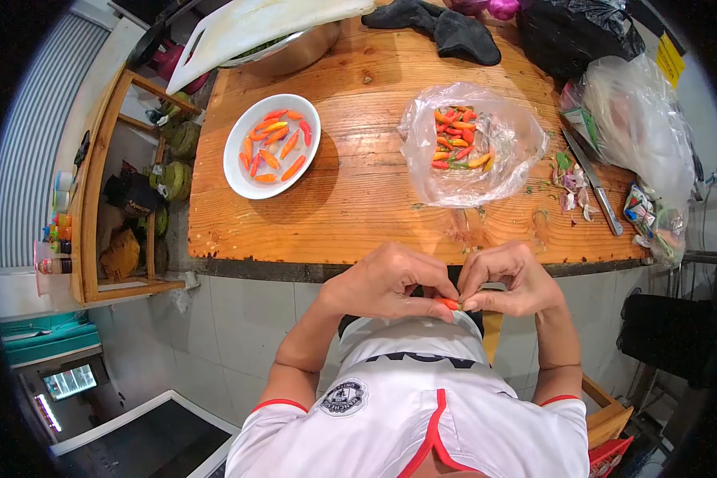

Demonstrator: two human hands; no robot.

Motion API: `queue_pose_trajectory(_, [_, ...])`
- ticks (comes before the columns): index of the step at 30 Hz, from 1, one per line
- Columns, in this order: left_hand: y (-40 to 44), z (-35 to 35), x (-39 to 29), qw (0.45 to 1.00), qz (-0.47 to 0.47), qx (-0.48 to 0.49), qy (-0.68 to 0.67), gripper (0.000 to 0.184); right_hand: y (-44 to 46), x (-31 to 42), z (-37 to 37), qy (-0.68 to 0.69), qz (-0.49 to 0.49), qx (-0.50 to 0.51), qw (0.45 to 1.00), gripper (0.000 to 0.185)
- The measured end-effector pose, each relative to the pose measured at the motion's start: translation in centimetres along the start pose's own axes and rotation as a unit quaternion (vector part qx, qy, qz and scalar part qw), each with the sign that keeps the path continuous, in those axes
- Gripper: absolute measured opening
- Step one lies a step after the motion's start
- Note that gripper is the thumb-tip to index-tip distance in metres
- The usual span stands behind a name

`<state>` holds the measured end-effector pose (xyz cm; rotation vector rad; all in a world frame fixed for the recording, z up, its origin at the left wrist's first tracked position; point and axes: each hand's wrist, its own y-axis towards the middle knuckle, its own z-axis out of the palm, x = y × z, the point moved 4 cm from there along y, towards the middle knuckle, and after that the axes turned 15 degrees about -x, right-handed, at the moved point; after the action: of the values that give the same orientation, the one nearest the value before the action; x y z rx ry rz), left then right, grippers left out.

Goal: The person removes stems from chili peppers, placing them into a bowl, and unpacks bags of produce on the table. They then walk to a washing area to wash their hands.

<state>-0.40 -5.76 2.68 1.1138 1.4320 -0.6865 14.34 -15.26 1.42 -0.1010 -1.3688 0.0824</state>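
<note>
Close to my body, just off the table's front edge, my left hand (398, 280) pinches a small red chili pepper (449, 303). The fingers of my right hand (506, 280) are closed at the chili's stem end, beside the left fingertips. Part of the pepper is hidden by my fingers. On the table to the left stands a white bowl (233, 169) holding several orange and red chilies (268, 158). Toward the right lies an opened clear plastic bag (511, 151) with several red, orange and yellow chilies (455, 131), stems showing on some.
A knife (597, 187) lies on the wooden table (358, 227) at right, beside onion or garlic peelings (572, 185). Plastic bags (637, 111) crowd the right edge. A white cutting board (271, 32) rests over a metal bowl (303, 52) at back left; a dark cloth (462, 40) lies behind.
</note>
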Motion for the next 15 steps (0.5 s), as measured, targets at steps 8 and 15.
queue_pose_trajectory(8, [-0.1,-0.6,0.5,0.952,-0.01,-0.214,0.218,0.013,0.9,1.2,0.3,-0.32,-0.271,-0.192,0.887,0.015])
queue_pose_trajectory(15, [0.4,-1.9,-1.0,0.862,0.013,-0.354,0.362,0.01,1.0,1.8,0.2,-0.38,-0.349,-0.295,0.804,0.013])
